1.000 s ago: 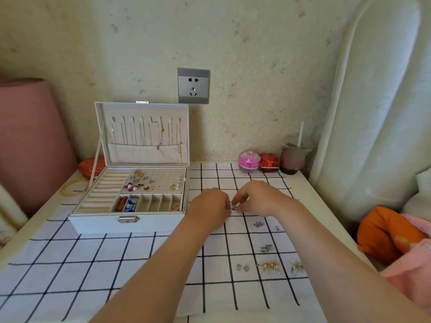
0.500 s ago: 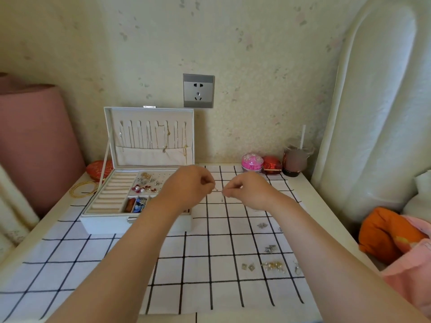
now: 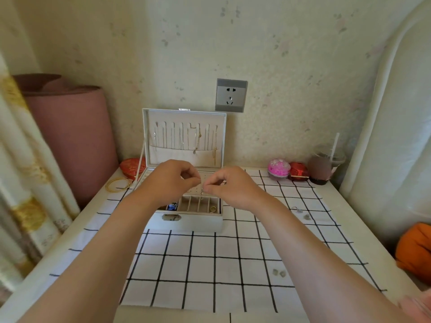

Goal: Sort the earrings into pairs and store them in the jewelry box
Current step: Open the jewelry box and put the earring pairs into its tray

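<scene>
The white jewelry box stands open on the checked cloth, its lid upright with necklaces hanging inside. Both hands hover over its perforated earring panel. My left hand has thumb and forefinger pinched together, with what they hold too small to see. My right hand pinches a small silver earring at its fingertips, just above the panel. More earrings lie on the cloth: a pair near the front right and others further back on the right.
A gold bangle and a red pouch lie left of the box. A pink container, a red box and a lidded drink cup with straw stand at the back right. A pink roll leans on the left.
Both hands moved left from the cloth to above the jewelry box, carrying the small earring. The camera view shifted left and closer.
</scene>
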Motion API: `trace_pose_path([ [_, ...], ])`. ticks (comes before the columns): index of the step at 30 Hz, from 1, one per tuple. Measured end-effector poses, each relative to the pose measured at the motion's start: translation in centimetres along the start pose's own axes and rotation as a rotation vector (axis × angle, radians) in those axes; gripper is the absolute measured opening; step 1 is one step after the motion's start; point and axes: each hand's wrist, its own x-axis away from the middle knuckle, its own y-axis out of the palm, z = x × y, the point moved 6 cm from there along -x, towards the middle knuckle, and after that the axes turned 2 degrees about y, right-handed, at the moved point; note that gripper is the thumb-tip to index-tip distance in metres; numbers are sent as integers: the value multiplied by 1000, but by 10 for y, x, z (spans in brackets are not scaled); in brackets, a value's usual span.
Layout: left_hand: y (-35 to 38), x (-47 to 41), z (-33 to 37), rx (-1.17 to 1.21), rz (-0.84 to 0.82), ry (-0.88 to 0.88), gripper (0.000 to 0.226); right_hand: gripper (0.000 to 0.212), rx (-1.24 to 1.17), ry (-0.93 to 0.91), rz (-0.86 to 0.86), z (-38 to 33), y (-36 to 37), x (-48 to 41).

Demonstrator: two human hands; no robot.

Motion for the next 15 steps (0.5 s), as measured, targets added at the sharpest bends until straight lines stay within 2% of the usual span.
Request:
trace_pose_path([
  [4, 0, 3, -5, 25, -33, 2, 3, 8, 165, 16, -90, 3, 15, -2],
  [8, 6, 5, -7, 7, -76, 0, 4, 12, 230, 48, -148, 8, 21, -1],
  [15, 13, 9, -14, 93, -72, -56, 5, 15, -96, 105, -88, 5, 11, 0],
])
